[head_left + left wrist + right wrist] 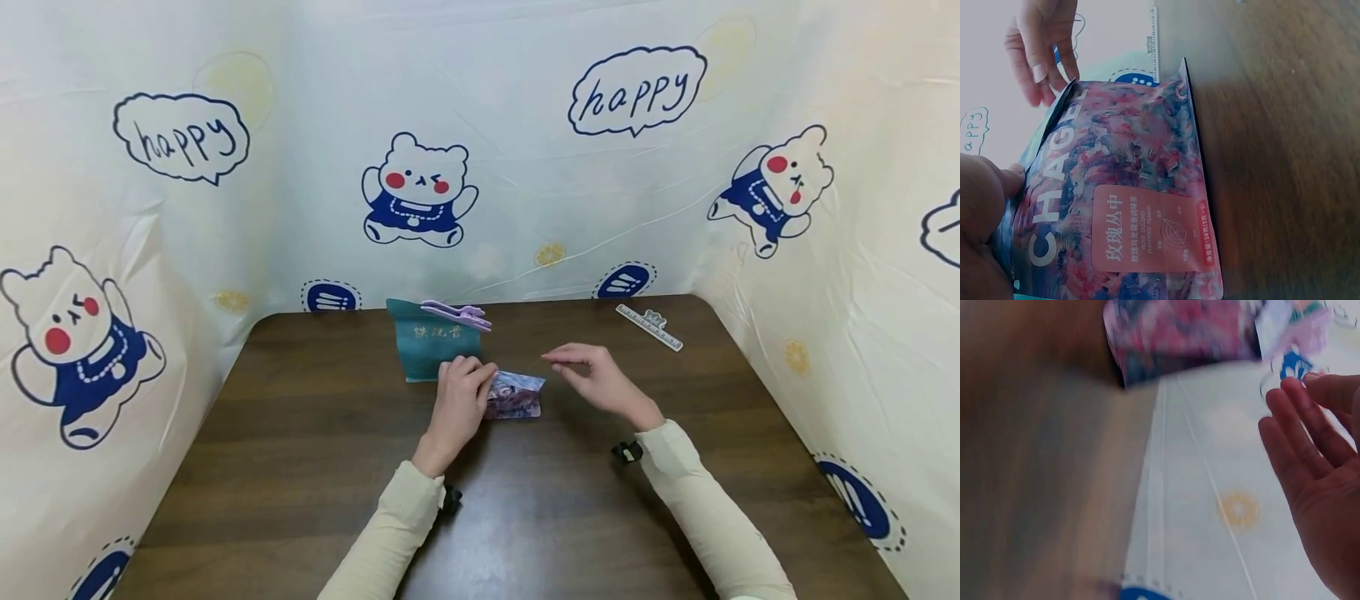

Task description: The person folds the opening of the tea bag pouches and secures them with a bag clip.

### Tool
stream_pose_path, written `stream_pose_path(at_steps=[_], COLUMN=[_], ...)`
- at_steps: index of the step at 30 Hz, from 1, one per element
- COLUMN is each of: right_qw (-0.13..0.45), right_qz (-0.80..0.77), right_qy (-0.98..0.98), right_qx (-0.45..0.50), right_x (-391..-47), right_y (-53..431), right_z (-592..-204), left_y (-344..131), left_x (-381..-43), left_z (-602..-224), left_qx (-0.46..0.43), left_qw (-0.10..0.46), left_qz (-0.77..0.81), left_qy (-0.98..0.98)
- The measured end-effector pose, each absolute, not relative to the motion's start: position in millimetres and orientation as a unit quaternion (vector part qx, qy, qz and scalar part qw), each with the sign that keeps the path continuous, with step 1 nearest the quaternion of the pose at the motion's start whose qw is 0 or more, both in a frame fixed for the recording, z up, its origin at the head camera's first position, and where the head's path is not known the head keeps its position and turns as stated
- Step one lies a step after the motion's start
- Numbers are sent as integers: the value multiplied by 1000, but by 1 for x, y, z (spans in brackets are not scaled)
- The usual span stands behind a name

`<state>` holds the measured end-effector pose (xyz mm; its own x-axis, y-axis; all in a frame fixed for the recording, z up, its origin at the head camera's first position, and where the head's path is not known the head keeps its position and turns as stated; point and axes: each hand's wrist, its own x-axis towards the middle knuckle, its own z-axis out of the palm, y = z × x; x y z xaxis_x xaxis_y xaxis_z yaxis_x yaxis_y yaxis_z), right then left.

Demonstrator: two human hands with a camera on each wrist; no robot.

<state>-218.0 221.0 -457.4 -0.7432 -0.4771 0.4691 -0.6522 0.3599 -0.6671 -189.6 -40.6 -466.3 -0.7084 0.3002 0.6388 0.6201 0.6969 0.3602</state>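
A tea bag pouch (1116, 181) with a pink and blue floral print and the letters CHAGEE stands upright near the middle of the table. At its top left my left hand (459, 400) pinches the upper edge between thumb and fingers. Off the pouch's right top corner, my right hand (600, 383) hovers with fingers fairly straight and nothing held. The right wrist view shows that hand (1316, 450) apart from the pouch (1179, 331). Behind the left hand stands a teal pouch (420, 350), with a purple clip (456, 314) across its top.
A clear white sealing clip (649, 327) lies at the back right of the brown table (300, 500). Printed cloth (510, 183) with bears and "happy" bubbles hangs around the back and sides.
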Motion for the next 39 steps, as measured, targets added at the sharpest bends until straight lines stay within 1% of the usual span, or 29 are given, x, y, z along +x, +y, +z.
stream_pose_path(at_steps=[4,7,13,17,20,23,25,32,39], right_qw=[136,139,86,57,24,-10,-20,3,-24], right_qz=[415,388,323,285,268,260,260,252,237], right_qy=[-849,-878,-931,-953,-961,-965,-965,-968,-971], right_qx=[298,243,146,91,63,38,24,-8,-24], right_x=[-237,-255,-287,-309,-322,-329,-332,-341,-340], right_y=[249,273,319,345,359,369,373,382,380], right_z=[-450,-447,-443,-452,-461,-473,-479,-496,-501], left_y=[-41,-41,-42,-43,-44,-44,-44,-44,-45], left_x=[-190,-191,-193,-194,-194,-194,-194,-195,-192], left_z=[-466,-466,-467,-467,-467,-468,-468,-468,-465], left_qx=[-262,-264,-268,-267,-265,-266,-265,-264,-260], left_qw=[276,277,280,278,275,274,274,273,264], left_qz=[-290,-289,-290,-293,-295,-292,-290,-287,-290], left_qy=[-878,-878,-875,-875,-876,-877,-878,-879,-883])
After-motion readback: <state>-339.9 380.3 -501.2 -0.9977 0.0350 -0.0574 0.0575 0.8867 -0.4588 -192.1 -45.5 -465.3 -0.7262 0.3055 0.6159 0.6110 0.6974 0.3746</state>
